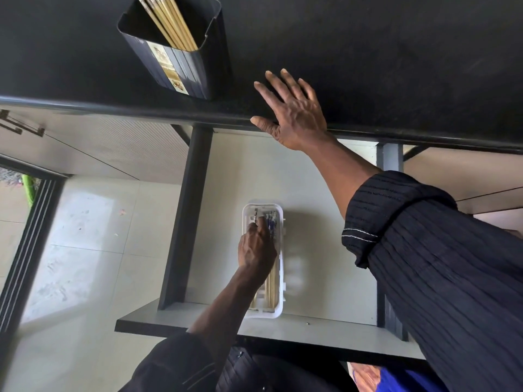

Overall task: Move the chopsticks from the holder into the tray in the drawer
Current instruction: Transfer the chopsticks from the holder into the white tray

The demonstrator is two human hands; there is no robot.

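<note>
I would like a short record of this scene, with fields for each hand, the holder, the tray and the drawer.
left hand: inside the white plastic tray, fingers on the chopsticks lying there; grip not clear
right hand: open, flat on the black countertop edge
holder: dark rectangular holder on the countertop, with several wooden chopsticks in it
tray: white plastic tray on the drawer floor, holding chopsticks
drawer: pale drawer pulled open below the countertop
</note>
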